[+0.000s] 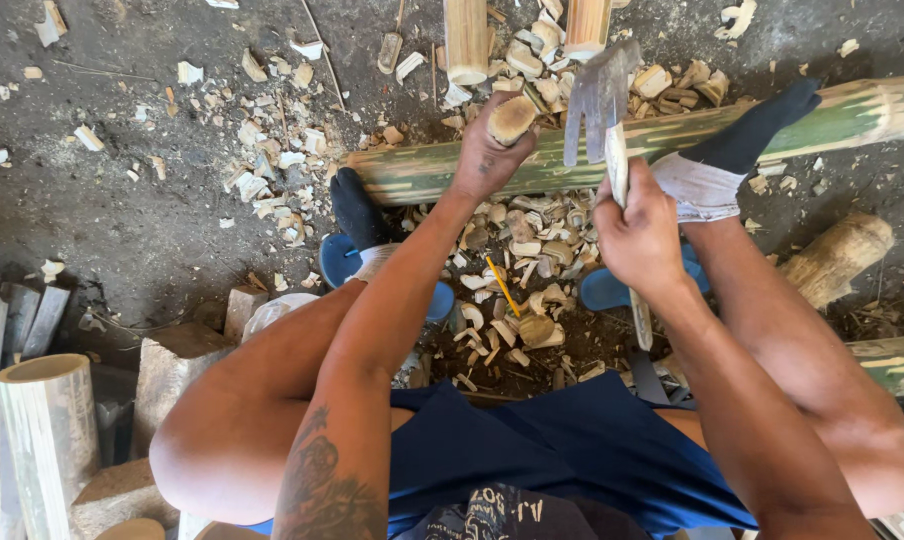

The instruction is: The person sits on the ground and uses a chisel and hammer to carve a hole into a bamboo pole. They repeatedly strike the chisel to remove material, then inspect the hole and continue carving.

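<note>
While bladed cleaver [598, 100] blurs, rough chips [517, 250] lie.

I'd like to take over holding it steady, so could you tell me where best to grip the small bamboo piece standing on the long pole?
Grip the small bamboo piece around its sides near the cut top, coming from the left as the left hand does; the blade in the right hand occupies the right side above the long pole.
</note>
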